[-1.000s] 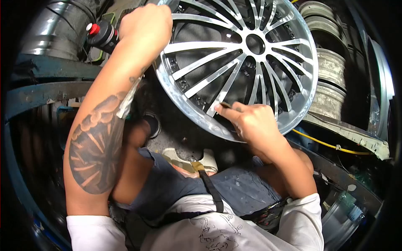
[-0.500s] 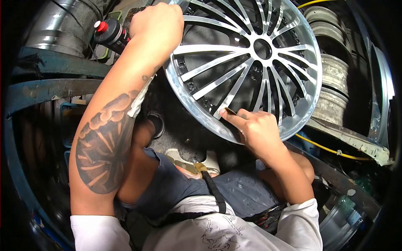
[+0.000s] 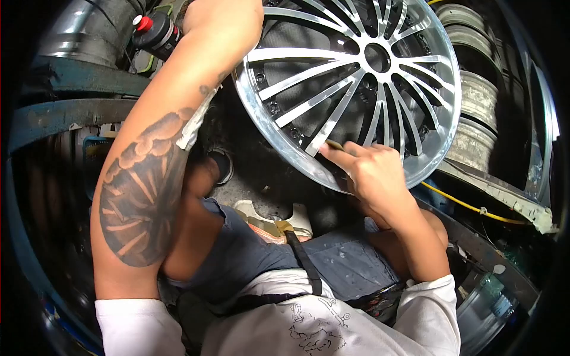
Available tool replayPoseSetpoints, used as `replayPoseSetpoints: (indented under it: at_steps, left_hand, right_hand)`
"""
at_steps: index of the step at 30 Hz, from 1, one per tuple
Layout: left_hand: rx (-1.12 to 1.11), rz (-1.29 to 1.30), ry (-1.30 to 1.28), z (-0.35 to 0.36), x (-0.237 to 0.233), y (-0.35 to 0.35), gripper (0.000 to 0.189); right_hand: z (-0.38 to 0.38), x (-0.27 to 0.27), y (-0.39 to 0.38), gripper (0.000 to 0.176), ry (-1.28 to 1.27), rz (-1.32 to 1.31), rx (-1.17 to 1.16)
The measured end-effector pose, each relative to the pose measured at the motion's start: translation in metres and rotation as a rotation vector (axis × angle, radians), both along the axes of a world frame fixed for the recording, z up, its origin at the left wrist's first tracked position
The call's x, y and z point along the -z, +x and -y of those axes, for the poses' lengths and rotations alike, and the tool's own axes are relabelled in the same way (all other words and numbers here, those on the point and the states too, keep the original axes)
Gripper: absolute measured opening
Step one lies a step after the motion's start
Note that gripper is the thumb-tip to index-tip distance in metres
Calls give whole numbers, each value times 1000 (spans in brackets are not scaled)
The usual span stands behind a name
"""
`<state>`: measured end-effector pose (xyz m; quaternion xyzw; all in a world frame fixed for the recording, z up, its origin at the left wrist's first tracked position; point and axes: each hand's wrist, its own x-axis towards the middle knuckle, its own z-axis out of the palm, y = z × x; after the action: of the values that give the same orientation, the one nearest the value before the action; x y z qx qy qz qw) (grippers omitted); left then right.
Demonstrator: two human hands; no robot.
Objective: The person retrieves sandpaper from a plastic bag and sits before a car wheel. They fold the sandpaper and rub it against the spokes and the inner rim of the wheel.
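Observation:
A multi-spoke alloy wheel (image 3: 347,55) with bright metal faces and dark recesses stands tilted in front of me. My left hand (image 3: 222,21) is at its upper left edge, closed at the rim, its fingertips hidden and the hand partly cut off by the top of the view. Low on the wheel, my right hand (image 3: 374,169) pinches a small, thin brown piece that looks like sandpaper (image 3: 336,145). The index fingertip presses by the outer end of a lower spoke, near the polished lip.
A black bottle with a red cap (image 3: 155,34) stands at upper left, above a blue metal frame (image 3: 71,113). Stacked bare wheels (image 3: 475,101) are on the right, with a yellow hose (image 3: 460,200) below them. A clear green-tinted bottle (image 3: 491,289) lies at lower right.
The whole view has shifted, so the wheel sits slightly higher and further right. My right hand has stayed at the same spoke end with only slight movement; my left hand keeps its place at the rim.

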<state>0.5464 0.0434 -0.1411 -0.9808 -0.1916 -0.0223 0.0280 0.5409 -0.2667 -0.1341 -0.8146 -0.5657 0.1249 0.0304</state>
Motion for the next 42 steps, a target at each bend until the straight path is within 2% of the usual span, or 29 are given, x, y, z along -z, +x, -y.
replayPoseSetpoints:
  at_steps: [3,4,6,8,9,10,11,13,15,16,18,19,21,22,24,25,26,29,31,33,35,36,37,38,39,40,41,42]
  left_hand:
    - [-4,51,38,3,-6,-5,22]
    - [38,91,96,4,-5,-7,22]
    - [149,241,119,14,-15,-9,23]
    - [343,351,-266,44,-37,-7,32]
    - [511,385,-526,50,-33,-3,34]
    - [606,322,-807,62,-40,-5,33]
    - [533,158,-959,71,-51,-11,31]
    - [370,-92,-1059,76,-66,-18,29]
    - [400,-40,-1157,73,-53,-21,28]
    - [410,-30,-1245,72,-50,-23,28]
    - [476,-27,-1375,73,-46,-24,28]
    - [334,-171,-1582,81,-50,-27,27]
    - [452,-130,-1402,88,-48,-28,24]
    - [374,-140,-1526,93,-51,-28,19]
    - [380,-145,-1506,91,-45,-26,17]
    - [384,-148,-1498,91,-44,-25,16]
    - [350,-201,-1599,91,-46,-26,15]
    - [482,-185,-1355,89,-42,-27,15]
    - [489,-260,-1344,87,-45,-27,15]
    - [553,-266,-1316,78,-40,-25,15]
    - [646,-212,-1357,71,-39,-24,17]
    - [618,-122,-1235,67,-40,-25,18]
    - [592,-38,-1113,63,-40,-24,20]
    - [631,157,-910,56,-25,-23,23]
    - [638,213,-757,49,-24,-23,23]
    - [622,287,-703,44,-21,-23,22]
    - [606,360,-648,41,-18,-22,21]
    - [577,314,-593,38,-22,-22,23]
  right_hand:
    - [13,0,6,51,143,-28,104]
    - [15,-5,9,52,251,-166,220]
    - [7,-3,20,37,587,-517,398]
    - [7,-8,30,25,685,-910,604]
    - [9,-4,30,24,714,-1036,681]
    - [12,-2,32,25,718,-1207,744]
    - [14,0,33,26,713,-1388,795]
    - [12,-4,30,30,782,-1670,821]
    - [7,-14,21,36,899,-1903,845]
    - [9,-7,19,42,944,-1995,785]
    - [8,-9,17,44,971,-2200,686]
    - [8,-10,16,45,979,-2298,632]
    - [11,-7,14,49,935,-2237,617]
    - [10,-8,13,50,911,-2177,584]
    - [9,-12,12,51,830,-2064,576]
    - [10,-14,14,50,786,-2036,584]
    - [12,-15,15,49,742,-2007,595]
    - [12,-16,20,41,583,-1909,617]
    - [12,-15,22,38,483,-1931,644]
    - [15,-10,22,33,502,-1868,628]
    - [20,-6,24,30,504,-1677,596]
    - [21,-6,25,26,451,-1400,576]
    - [16,-13,19,23,346,-974,558]
    - [14,-5,15,22,383,-769,442]
    - [13,3,10,22,416,-564,326]
    - [10,2,3,30,328,-566,380]
    - [9,8,2,35,341,-384,239]
    - [6,9,2,36,309,-252,160]
